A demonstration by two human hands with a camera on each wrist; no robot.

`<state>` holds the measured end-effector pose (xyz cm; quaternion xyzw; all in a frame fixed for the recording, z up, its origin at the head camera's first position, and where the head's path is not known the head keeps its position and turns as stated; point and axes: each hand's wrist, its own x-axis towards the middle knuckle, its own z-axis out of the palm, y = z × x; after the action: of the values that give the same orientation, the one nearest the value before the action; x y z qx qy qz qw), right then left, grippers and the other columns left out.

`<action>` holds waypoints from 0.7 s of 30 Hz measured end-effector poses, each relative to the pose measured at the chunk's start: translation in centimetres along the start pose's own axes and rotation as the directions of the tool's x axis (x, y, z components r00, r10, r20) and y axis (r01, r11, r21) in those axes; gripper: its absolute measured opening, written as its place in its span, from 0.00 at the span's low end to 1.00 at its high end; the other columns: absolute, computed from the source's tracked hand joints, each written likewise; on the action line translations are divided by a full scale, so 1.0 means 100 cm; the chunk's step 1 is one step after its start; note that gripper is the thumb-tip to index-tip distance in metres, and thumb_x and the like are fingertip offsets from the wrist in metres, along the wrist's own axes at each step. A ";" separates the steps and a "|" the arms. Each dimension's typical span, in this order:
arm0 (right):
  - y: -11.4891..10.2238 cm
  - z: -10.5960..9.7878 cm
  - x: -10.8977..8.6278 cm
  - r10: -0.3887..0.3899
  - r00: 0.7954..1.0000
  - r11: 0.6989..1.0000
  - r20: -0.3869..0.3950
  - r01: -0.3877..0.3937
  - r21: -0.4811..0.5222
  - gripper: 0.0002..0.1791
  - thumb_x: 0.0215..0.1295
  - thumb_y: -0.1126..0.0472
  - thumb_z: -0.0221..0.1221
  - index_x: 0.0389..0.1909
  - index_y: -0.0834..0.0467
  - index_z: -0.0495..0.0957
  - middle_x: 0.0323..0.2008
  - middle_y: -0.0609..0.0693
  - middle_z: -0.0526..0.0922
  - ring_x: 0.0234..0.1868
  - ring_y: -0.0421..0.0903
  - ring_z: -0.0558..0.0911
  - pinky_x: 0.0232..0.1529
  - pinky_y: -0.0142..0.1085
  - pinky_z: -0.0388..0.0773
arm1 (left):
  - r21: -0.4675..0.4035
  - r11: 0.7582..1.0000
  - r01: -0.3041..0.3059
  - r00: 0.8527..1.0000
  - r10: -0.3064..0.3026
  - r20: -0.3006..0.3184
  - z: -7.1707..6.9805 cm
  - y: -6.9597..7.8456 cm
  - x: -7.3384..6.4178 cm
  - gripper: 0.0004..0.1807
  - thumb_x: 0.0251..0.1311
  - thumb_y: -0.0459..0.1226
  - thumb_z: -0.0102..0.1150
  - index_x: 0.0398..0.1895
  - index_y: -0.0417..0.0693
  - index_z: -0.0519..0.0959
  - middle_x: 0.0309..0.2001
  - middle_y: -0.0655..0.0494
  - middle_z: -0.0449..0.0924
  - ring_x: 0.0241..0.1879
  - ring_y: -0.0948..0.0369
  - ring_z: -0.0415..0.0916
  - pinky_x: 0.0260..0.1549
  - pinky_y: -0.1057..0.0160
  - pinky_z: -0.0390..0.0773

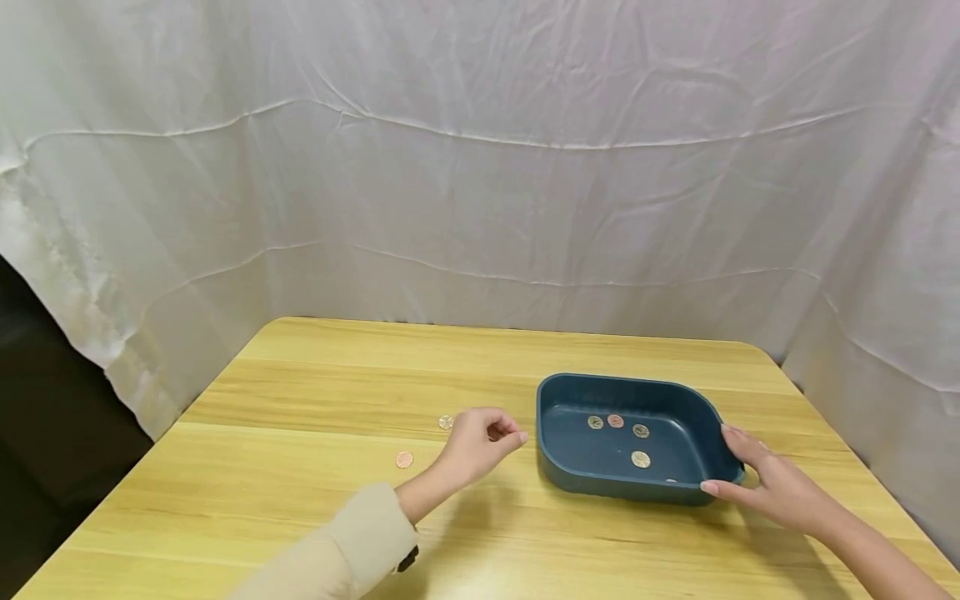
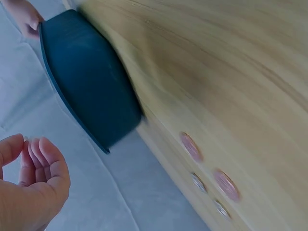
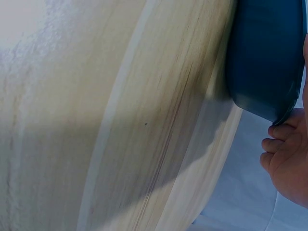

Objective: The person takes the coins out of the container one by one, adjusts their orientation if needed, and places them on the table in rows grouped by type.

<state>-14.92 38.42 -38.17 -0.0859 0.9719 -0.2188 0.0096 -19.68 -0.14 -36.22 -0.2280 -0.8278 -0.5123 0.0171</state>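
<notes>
A dark blue plastic tray (image 1: 615,487) stands at the right of the table, with several silver and copper coins (image 1: 640,459) lying flat on its floor. My right hand (image 1: 776,483) grips the tray's right end, thumb over the near rim and fingers along the side. Just left of the tray, my left hand (image 1: 476,446) is raised above the table with thumb and fingertips together. A small pale sliver, the edge of a coin (image 2: 27,138), shows between those fingertips. A copper coin (image 1: 404,460) and a silver coin (image 1: 446,422) lie left of this hand.
Several coins show on the wooden table (image 1: 285,400) in the left wrist view, including a copper coin (image 2: 226,185) and a silver coin (image 2: 198,183). Pale curtains (image 1: 525,208) hang behind the table and along its sides. A dark object (image 1: 60,417) stands beyond its left edge.
</notes>
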 end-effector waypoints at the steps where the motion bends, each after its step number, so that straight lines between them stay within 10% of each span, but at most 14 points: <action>1: 0.000 0.000 0.000 -0.001 1.000 1.000 -0.001 0.001 0.000 0.50 0.56 0.47 0.62 0.67 0.73 0.49 0.65 0.76 0.54 0.61 0.76 0.56 0.52 0.68 0.59 | -0.008 1.000 -0.006 1.000 0.006 0.009 0.004 0.002 0.001 0.06 0.55 0.34 0.62 0.25 0.39 0.80 0.25 0.49 0.80 0.22 0.69 0.69 0.22 0.74 0.72; 21: -0.001 0.001 0.000 -0.009 1.000 1.000 -0.011 0.009 -0.020 0.50 0.56 0.46 0.62 0.66 0.74 0.50 0.64 0.76 0.55 0.61 0.76 0.59 0.52 0.67 0.60 | 0.025 0.997 -0.067 0.989 0.063 0.133 0.089 0.025 0.038 0.07 0.58 0.37 0.61 0.25 0.44 0.80 0.23 0.58 0.78 0.20 0.74 0.65 0.22 0.78 0.68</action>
<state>-14.88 38.32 -38.20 -0.0893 0.9737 -0.2098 0.0025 -20.25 9.78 -37.38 -0.2878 -0.8266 -0.4832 -0.0177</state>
